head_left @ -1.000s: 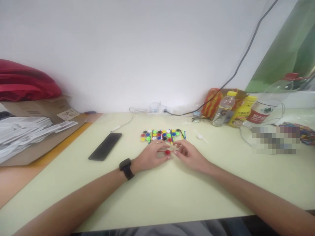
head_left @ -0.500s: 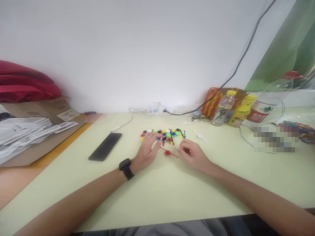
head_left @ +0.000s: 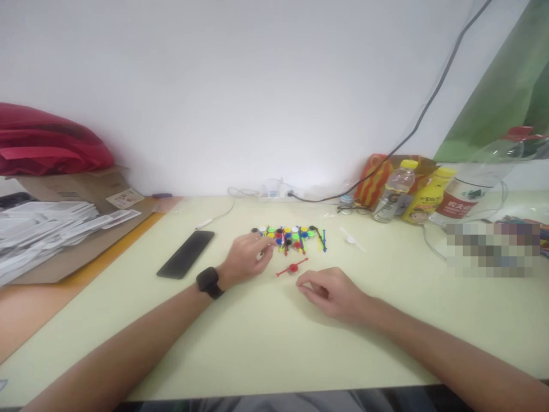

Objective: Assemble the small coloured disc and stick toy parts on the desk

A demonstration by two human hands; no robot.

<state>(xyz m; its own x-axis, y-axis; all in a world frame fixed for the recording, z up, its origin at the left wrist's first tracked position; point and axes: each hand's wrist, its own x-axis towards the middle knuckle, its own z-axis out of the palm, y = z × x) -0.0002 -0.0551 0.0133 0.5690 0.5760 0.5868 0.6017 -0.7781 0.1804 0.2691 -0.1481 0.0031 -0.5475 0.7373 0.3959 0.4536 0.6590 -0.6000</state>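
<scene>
A cluster of small coloured discs and thin sticks (head_left: 291,236) lies on the pale green table (head_left: 274,337). A lone red disc on a red stick (head_left: 293,267) rests just in front of the cluster, with nothing touching it. My left hand (head_left: 246,257), with a black watch on the wrist, reaches the cluster's left edge with its fingers curled and pinched on a small piece that I cannot make out. My right hand (head_left: 332,294) rests on the table below and to the right of the red piece, fingers loosely curled, nothing visible in them.
A black phone (head_left: 186,254) lies left of the hands. White sheets (head_left: 47,226) and a cardboard box with a red bag (head_left: 47,140) are at the far left. Drink bottles (head_left: 412,191), a snack bag, glasses and a power strip with cables line the back wall.
Both hands let go of the red disc piece, which now lies free. My left hand moved up to the cluster; my right hand drew back toward me.
</scene>
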